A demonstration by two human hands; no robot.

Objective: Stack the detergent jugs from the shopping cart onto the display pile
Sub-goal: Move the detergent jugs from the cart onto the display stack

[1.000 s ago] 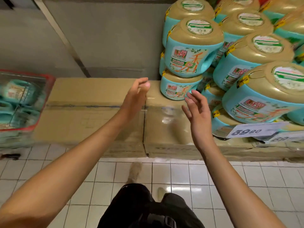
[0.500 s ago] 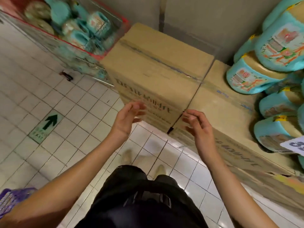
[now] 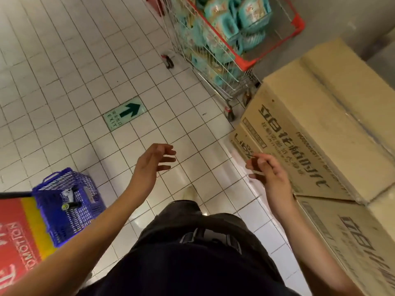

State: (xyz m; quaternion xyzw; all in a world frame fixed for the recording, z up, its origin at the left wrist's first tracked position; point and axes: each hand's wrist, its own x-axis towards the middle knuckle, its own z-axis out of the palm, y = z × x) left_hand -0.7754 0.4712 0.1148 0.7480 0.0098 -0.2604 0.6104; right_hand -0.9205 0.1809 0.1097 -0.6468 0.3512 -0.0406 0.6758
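Several teal detergent jugs (image 3: pixel 226 24) lie piled in a wire shopping cart (image 3: pixel 239 60) with a red rim, at the top of the view. My left hand (image 3: pixel 152 163) hovers over the tiled floor with loosely curled fingers and holds nothing. My right hand (image 3: pixel 270 174) hangs beside the front of a cardboard box (image 3: pixel 316 133), fingers relaxed and empty. Both hands are well short of the cart. The display pile is out of view.
Large cardboard boxes line the right side, a second one (image 3: pixel 352 238) nearer me. A blue plastic basket (image 3: pixel 68 206) stands on the floor at the left by a red promotion sign (image 3: pixel 15 238). A green exit arrow (image 3: pixel 125 113) marks the white tiles.
The view has swung left, away from the jug pile and toward the cart. Both hands have dropped from the pile and stay empty.
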